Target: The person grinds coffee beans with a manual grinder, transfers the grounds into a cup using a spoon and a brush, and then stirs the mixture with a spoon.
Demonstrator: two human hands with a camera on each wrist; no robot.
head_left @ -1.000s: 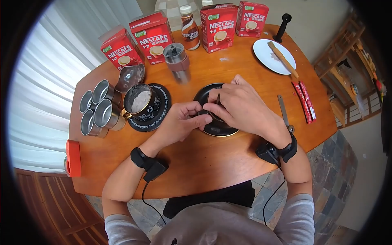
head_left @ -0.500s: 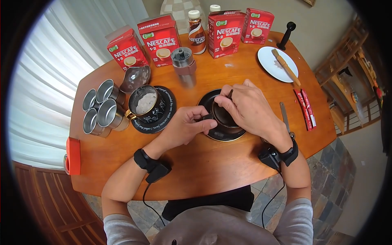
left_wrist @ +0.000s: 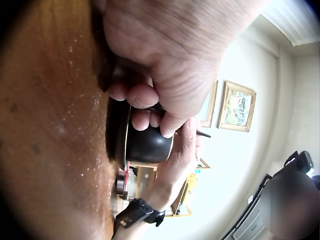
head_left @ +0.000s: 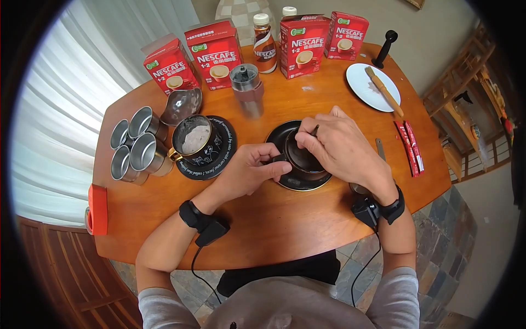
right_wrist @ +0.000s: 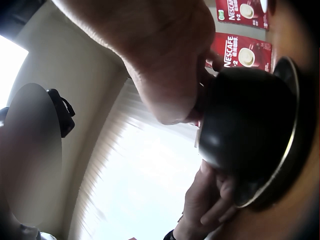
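A black cup (head_left: pixel 304 158) stands on a black saucer (head_left: pixel 298 185) with a thin gold rim; the right wrist view shows the cup (right_wrist: pixel 245 117) from the side. My left hand (head_left: pixel 255 167) pinches the cup's handle between thumb and fingers. Over the cup's mouth my right hand (head_left: pixel 342 145) grips a thin dark stick-like utensil (head_left: pixel 315 130), whose tip also pokes out in the left wrist view. Its lower end is hidden by my hand and the cup.
Left of my hands a gold-handled cup of pale powder (head_left: pixel 195 137) sits on a black coaster (head_left: pixel 222 137), near several metal cups (head_left: pixel 147 152). A grinder (head_left: pixel 247 93), red boxes (head_left: pixel 218 60) and a bottle (head_left: pixel 265 46) stand behind. Red sachets (head_left: pixel 408 148) and a white plate (head_left: pixel 359 88) are at right.
The head view has shifted slightly. My right hand has moved a little to the right over the cup, with the utensil in its fingers. My left hand still holds the handle.
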